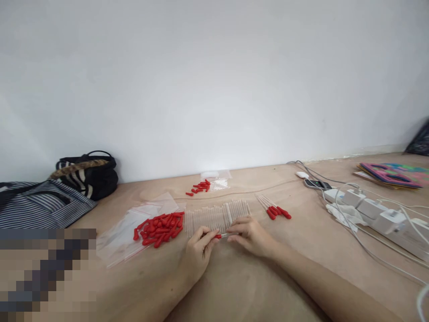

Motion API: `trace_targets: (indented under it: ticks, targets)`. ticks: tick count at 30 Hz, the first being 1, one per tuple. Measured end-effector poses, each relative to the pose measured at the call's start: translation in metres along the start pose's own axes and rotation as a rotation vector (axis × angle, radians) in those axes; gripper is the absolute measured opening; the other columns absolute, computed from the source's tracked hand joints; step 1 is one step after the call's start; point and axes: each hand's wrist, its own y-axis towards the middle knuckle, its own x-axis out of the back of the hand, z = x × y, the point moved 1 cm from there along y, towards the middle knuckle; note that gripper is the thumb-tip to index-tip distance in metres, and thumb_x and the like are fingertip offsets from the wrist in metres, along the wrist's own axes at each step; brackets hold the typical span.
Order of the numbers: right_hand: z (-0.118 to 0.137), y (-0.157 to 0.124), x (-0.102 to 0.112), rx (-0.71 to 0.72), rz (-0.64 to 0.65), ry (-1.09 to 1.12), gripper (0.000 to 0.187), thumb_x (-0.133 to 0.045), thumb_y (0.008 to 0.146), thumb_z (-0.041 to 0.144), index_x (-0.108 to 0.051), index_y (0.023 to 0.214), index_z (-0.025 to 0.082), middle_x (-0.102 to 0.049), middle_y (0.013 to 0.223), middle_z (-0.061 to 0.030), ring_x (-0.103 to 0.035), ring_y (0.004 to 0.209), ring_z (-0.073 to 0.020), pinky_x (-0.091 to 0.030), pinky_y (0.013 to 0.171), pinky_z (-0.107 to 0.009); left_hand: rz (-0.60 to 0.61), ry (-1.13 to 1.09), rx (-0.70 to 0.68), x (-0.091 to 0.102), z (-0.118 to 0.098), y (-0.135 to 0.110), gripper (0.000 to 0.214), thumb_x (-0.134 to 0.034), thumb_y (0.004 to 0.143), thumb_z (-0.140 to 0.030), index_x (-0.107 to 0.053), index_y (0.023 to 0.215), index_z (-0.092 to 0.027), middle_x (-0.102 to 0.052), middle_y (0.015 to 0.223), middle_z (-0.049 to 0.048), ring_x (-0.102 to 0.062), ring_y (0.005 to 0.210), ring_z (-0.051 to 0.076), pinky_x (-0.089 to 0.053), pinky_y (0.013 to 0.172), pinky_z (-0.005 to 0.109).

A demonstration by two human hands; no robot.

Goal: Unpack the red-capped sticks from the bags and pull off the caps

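My left hand (200, 250) is closed on a red rubber dropper bulb (217, 236), most of it hidden by the fingers. Between thumb and fingers, my right hand (250, 235) pinches a clear glass dropper tube (225, 235) whose end meets the bulb; how deep it sits inside I cannot tell. Just beyond both hands lies a row of clear glass tubes (204, 218), side by side. To the left, a heap of red bulbs (162, 228) rests partly on a clear plastic bag (117, 241). Several droppers with red bulbs fitted (275, 211) lie to the right.
Farther back are smaller red bulbs (201, 185) and a small plastic bag (217, 180) by the wall. A power strip (378, 214) with chargers and cables occupies the right. Colourful flat boards (393, 174) lie behind it. Striped cloth (43, 203) and a black bag (100, 174) sit left.
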Motion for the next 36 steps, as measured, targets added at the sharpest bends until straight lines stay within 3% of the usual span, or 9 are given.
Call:
trace_targets:
  ticks: [3, 5, 9, 15, 23, 26, 30, 36]
  targets:
    - [0.006, -0.003, -0.013, 0.221, -0.091, -0.388, 0.021, -0.043, 0.087, 0.022, -0.064, 0.086, 0.020, -0.063, 0.071, -0.0019, -0.052, 0.065, -0.0115, -0.028, 0.067, -0.030, 0.003, 0.020, -0.029, -0.002, -0.001, -0.002, 0.024, -0.041, 0.090, -0.022, -0.060, 0.102, -0.016, -0.054, 0.075, 0.0021, -0.055, 0.065, 0.010, -0.048, 0.060, 0.018]
    - [0.007, -0.005, -0.020, 0.310, -0.168, -0.524, 0.023, -0.040, 0.087, 0.018, -0.062, 0.080, 0.018, -0.059, 0.062, -0.0004, -0.048, 0.061, -0.0109, -0.024, 0.065, -0.030, 0.039, 0.045, -0.027, -0.002, -0.001, -0.004, 0.023, -0.040, 0.090, -0.022, -0.061, 0.096, -0.016, -0.053, 0.073, 0.0017, -0.054, 0.063, 0.010, -0.047, 0.059, 0.019]
    - [0.005, -0.009, -0.025, 0.400, -0.192, -0.597, 0.026, -0.038, 0.086, 0.014, -0.058, 0.071, 0.017, -0.052, 0.055, 0.0016, -0.043, 0.058, -0.0101, -0.021, 0.066, -0.030, 0.109, 0.103, -0.032, 0.000, -0.004, -0.010, 0.023, -0.039, 0.090, -0.021, -0.062, 0.085, -0.016, -0.050, 0.069, 0.0011, -0.051, 0.060, 0.010, -0.044, 0.056, 0.019]
    - [0.006, -0.007, -0.024, 0.342, -0.153, -0.538, 0.020, -0.042, 0.084, 0.017, -0.058, 0.071, 0.018, -0.055, 0.057, 0.0027, -0.043, 0.057, -0.0094, -0.020, 0.067, -0.030, 0.046, 0.144, -0.076, 0.005, -0.010, -0.009, 0.024, -0.038, 0.089, -0.019, -0.061, 0.083, -0.016, -0.051, 0.067, 0.0013, -0.052, 0.058, 0.010, -0.044, 0.055, 0.018]
    - [0.005, -0.002, -0.009, 0.107, 0.039, -0.395, 0.023, -0.041, 0.085, 0.020, -0.061, 0.075, 0.021, -0.063, 0.066, 0.0012, -0.051, 0.063, -0.0111, -0.023, 0.072, -0.030, -0.029, 0.219, -0.144, 0.015, -0.002, -0.007, 0.020, -0.042, 0.087, -0.014, -0.061, 0.091, -0.017, -0.055, 0.071, 0.0021, -0.055, 0.064, 0.011, -0.047, 0.061, 0.019]
    - [-0.009, 0.004, 0.009, -0.165, -0.013, -0.358, 0.031, -0.036, 0.088, 0.026, -0.062, 0.071, 0.020, -0.064, 0.068, -0.0006, -0.054, 0.071, -0.0141, -0.028, 0.073, -0.028, -0.086, 0.240, -0.106, 0.026, 0.007, -0.006, 0.018, -0.044, 0.087, -0.016, -0.061, 0.091, -0.018, -0.055, 0.075, 0.0027, -0.056, 0.066, 0.011, -0.048, 0.062, 0.019]
    - [-0.038, 0.014, 0.029, -0.629, -0.130, -0.408, 0.033, -0.035, 0.087, 0.029, -0.065, 0.079, 0.017, -0.066, 0.079, -0.0052, -0.058, 0.076, -0.0155, -0.035, 0.065, -0.023, -0.027, 0.192, -0.073, 0.033, 0.010, -0.007, 0.020, -0.042, 0.087, -0.017, -0.061, 0.094, -0.018, -0.055, 0.078, 0.0031, -0.058, 0.069, 0.011, -0.049, 0.062, 0.019]
    - [-0.064, 0.024, 0.031, -0.811, -0.119, -0.499, 0.025, -0.042, 0.083, 0.026, -0.064, 0.087, 0.016, -0.066, 0.087, -0.0096, -0.060, 0.084, -0.0196, -0.038, 0.064, -0.025, 0.018, 0.175, -0.077, 0.032, 0.012, -0.010, 0.028, -0.037, 0.087, -0.012, -0.061, 0.098, -0.019, -0.058, 0.086, 0.0053, -0.060, 0.079, 0.012, -0.050, 0.070, 0.021]
